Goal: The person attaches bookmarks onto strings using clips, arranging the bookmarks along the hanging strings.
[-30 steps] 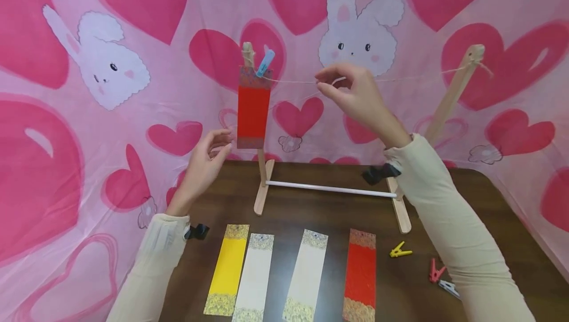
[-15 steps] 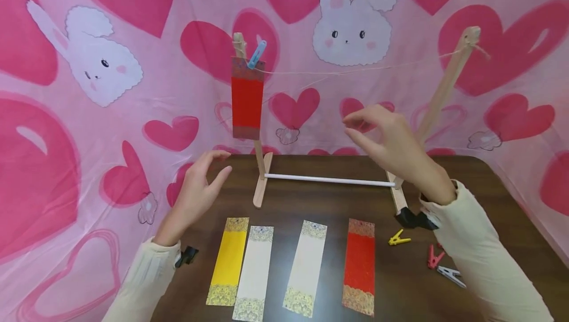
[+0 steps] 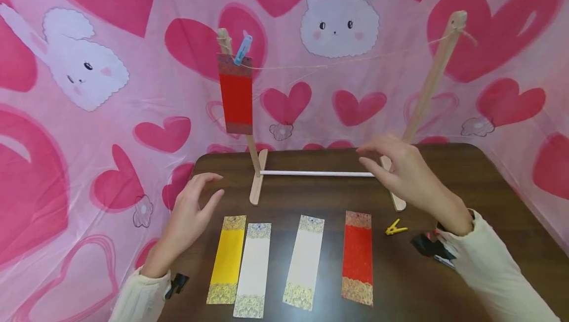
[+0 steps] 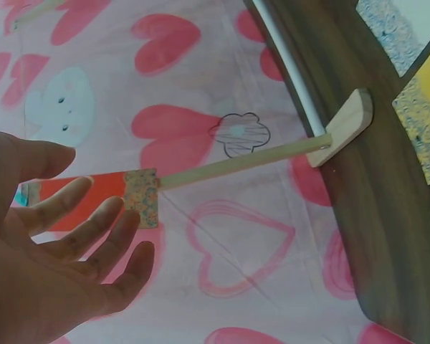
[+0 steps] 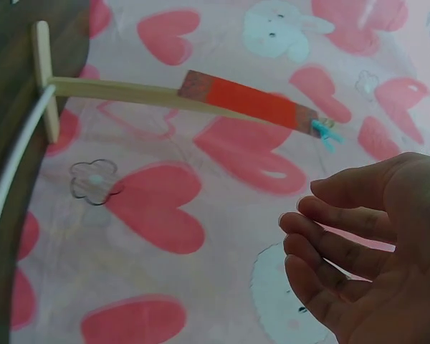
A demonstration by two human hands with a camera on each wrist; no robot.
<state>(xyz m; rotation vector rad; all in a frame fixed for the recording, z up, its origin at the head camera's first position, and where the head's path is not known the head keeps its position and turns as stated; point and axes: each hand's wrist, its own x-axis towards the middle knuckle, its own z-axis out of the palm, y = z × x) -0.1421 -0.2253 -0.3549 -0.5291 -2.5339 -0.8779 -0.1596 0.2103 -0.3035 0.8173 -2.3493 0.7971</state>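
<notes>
A red card (image 3: pixel 236 100) with patterned ends hangs near the left post, clipped to the string (image 3: pixel 293 67) by a blue clothespin (image 3: pixel 243 50). My left hand (image 3: pixel 186 213) hovers left of the yellow card (image 3: pixel 227 258), fingers loosely bent and holding nothing. Above the table at the right, my right hand (image 3: pixel 402 171) is in the air in front of the stand's right foot, also without anything in it. On the table lie two white cards (image 3: pixel 254 270) and another red card (image 3: pixel 357 258). A yellow clothespin (image 3: pixel 395 227) lies below my right hand.
The wooden stand has a left post (image 3: pixel 252 154), a right post (image 3: pixel 431 80) and a white crossbar (image 3: pixel 315 173). More clothespins, one white (image 3: pixel 444 261), are partly hidden by my right wrist. A pink heart-patterned cloth (image 3: pixel 178 90) hangs behind the dark table (image 3: pixel 306 193).
My right hand has come away from the string and moved down and right. My left hand has lowered from beside the hanging card. The head view has shifted slightly.
</notes>
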